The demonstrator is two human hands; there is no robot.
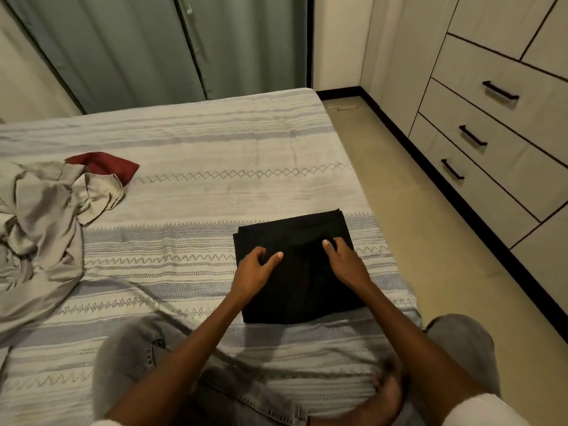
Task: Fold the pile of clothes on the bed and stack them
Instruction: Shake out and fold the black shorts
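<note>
Here, both hands (295, 265) flat on unlabelled folded black garment (295, 290).

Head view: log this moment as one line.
left hand: on black folded garment | right hand: on it too | grey clothes pile: unfolded, left | red garment: behind pile

You've got a black folded garment (295, 265) on a bedspread (196, 198) striped white and grey-blue with zigzags and diamonds; far left, a grey pile (43, 222) and dark red cloth (104, 164).
</note>
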